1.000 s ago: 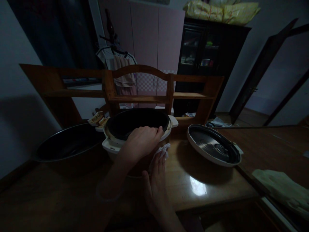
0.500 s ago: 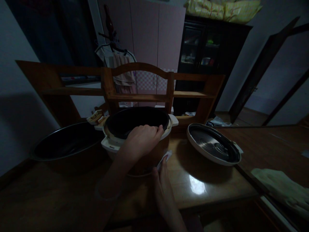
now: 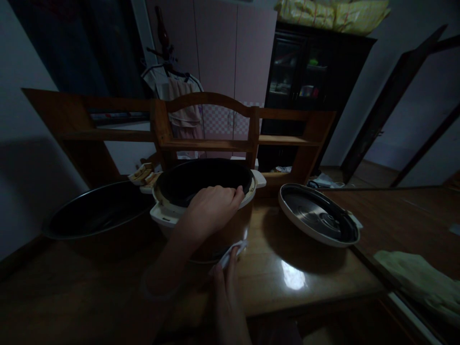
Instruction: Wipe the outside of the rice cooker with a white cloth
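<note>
A round cooker pot [image 3: 168, 218] with a dark inner bowl stands on the wooden table [image 3: 309, 278]. My left hand [image 3: 212, 208] is curled over its near rim, fingers closed on the edge. My right hand [image 3: 226, 282] presses a small white cloth [image 3: 232, 249] against the lower front of the pot's side. The fingers lie together on the cloth. The room is dim.
A round lid [image 3: 318, 215] lies upside down on the table to the right of the pot. A large dark pan [image 3: 97, 213] sits to the left. A wooden shelf rack [image 3: 212, 139] stands behind. A pale cloth [image 3: 420, 282] lies at the right edge.
My right hand with the white cloth has slid down and left along the pot's side, from near the rim to its base. The left hand has stayed on the rim.
</note>
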`<action>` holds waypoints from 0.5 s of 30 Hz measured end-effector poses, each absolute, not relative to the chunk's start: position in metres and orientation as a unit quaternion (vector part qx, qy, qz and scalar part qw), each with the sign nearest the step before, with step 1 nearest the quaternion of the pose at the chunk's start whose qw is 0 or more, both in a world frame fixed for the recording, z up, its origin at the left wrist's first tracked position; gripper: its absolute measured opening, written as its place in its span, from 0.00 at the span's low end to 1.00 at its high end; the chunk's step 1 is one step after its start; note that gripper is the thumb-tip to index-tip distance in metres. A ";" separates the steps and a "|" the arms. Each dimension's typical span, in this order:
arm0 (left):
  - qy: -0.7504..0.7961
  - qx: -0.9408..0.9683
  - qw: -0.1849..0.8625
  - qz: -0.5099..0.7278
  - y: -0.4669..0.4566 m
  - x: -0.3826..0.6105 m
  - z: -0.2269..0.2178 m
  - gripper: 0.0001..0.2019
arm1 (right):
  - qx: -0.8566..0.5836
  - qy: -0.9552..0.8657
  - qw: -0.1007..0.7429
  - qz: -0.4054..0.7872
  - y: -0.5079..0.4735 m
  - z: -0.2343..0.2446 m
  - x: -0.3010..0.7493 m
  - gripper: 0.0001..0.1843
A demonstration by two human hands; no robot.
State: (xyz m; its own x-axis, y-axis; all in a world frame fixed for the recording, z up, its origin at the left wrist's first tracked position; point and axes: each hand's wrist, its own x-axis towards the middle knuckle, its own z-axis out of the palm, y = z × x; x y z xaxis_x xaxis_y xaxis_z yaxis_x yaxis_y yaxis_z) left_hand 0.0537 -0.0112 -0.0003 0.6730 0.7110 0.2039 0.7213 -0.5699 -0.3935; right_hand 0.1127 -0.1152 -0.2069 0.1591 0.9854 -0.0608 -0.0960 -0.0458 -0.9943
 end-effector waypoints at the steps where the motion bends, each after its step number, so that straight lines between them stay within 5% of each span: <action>1: -0.404 -0.886 0.228 -0.010 -0.011 0.054 0.000 0.21 | -0.528 -0.411 0.555 0.494 -0.116 -0.209 0.110 0.53; 15: -0.403 -0.887 0.224 -0.015 -0.011 0.052 -0.002 0.21 | -0.476 -0.326 0.675 0.461 -0.080 -0.201 0.127 0.50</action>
